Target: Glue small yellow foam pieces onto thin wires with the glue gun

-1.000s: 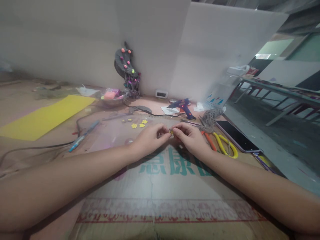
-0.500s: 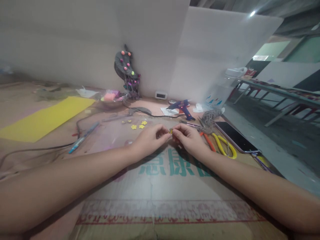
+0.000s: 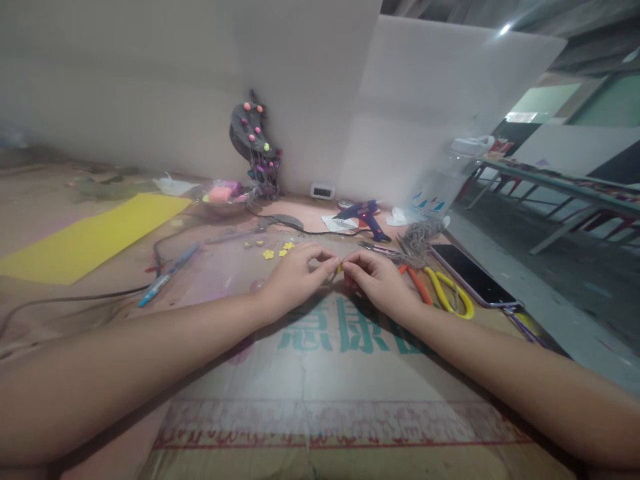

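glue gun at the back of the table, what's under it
A white sheet shows under the front end of the glue gun. Whatever lies directly beneath its body is covered, so how far the sheet runs there can't be seen.

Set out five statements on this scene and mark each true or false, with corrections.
1. The left hand and right hand pinch a small yellow piece between them. True.
2. The right hand holds the pen. False: the pen lies to the left of the left hand.
3. The glue gun is beyond the hands. True.
4. The yellow sheet lies to the right of the phone. False: the sheet is on the far left, the phone on the right.
5. The phone's screen is brightly lit. False: it is dark.
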A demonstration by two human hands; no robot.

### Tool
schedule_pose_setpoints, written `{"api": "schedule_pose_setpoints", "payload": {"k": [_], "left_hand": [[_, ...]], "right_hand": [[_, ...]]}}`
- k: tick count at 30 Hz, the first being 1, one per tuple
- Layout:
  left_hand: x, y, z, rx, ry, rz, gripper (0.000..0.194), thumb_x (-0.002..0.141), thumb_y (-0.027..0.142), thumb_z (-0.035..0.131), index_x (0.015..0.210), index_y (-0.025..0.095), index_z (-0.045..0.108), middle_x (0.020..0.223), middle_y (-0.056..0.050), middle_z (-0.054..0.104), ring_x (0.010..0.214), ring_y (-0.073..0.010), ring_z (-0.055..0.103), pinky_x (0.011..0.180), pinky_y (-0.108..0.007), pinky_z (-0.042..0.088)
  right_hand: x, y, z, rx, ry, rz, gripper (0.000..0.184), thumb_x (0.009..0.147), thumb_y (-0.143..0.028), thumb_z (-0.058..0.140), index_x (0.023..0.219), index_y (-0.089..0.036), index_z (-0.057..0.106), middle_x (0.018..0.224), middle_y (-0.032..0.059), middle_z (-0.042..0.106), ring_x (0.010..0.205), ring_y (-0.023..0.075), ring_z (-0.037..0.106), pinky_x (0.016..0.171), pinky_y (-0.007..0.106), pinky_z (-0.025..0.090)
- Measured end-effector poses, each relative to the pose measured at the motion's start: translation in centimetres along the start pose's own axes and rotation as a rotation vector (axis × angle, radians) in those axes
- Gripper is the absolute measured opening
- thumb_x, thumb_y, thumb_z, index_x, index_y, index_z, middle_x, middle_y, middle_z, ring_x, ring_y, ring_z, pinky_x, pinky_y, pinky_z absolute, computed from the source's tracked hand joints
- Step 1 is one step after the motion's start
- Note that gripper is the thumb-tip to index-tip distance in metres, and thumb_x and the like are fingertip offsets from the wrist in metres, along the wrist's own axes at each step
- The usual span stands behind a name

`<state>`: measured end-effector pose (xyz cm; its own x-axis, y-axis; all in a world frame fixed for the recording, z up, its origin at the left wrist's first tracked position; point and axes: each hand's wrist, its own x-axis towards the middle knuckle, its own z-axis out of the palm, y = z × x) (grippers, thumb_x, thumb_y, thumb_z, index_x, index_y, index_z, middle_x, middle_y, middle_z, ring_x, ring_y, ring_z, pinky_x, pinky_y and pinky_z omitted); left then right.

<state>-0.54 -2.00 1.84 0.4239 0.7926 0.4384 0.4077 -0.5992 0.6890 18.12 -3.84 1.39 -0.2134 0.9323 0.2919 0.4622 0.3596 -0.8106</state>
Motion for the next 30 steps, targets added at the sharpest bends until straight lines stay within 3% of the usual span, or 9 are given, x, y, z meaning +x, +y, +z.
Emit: {"api": "schedule_pose_setpoints", "payload": {"k": [9,14,19,30], "left_hand": [[-0.02,0.42,-0.13,0.017,0.049,-0.014,0.022,0.09,0.033,0.052,0.079,0.017,0.064,0.089,-0.004,0.069,0.094,-0.0207,0.061,0.088,-0.034,0.044],[0.01,0.08,-0.05,-0.033,0.002,-0.012,0.03,0.094,0.035,0.044,0.082,0.017,0.065,0.085,-0.003,0.068,0.086,-0.0186,0.061,0.082,-0.031,0.045],[0.04,0.11,0.0,-0.031,0.006,-0.028,0.027,0.092,0.038,0.048,0.09,0.018,0.066,0.096,-0.005,0.069,0.096,-0.021,0.061,0.086,-0.033,0.045],[0.07,-0.1,0.1,0.0,0.002,-0.012,0.025,0.091,0.037,0.05,0.086,0.018,0.065,0.093,-0.004,0.07,0.094,-0.0208,0.061,0.086,-0.033,0.045]], "right_hand": [[-0.05,-0.16,-0.05,0.029,-0.012,-0.006,0.022,0.089,-0.037,0.053,0.08,-0.018,0.059,0.064,-0.0025,0.055,0.056,0.0116,0.05,0.054,0.025,0.04],[-0.07,0.04,0.08,0.02,0.002,-0.016,0.022,0.09,-0.038,0.053,0.08,-0.018,0.058,0.063,-0.0027,0.055,0.055,0.0114,0.049,0.054,0.025,0.039],[-0.06,-0.1,0.07,-0.026,-0.008,-0.021,0.021,0.089,-0.036,0.053,0.081,-0.018,0.06,0.063,-0.0022,0.057,0.056,0.012,0.052,0.055,0.025,0.041],[-0.17,-0.13,0.02,-0.068,-0.024,-0.038,0.02,0.09,-0.035,0.052,0.083,-0.019,0.062,0.066,-0.0013,0.059,0.059,0.0129,0.055,0.057,0.025,0.043]]}}
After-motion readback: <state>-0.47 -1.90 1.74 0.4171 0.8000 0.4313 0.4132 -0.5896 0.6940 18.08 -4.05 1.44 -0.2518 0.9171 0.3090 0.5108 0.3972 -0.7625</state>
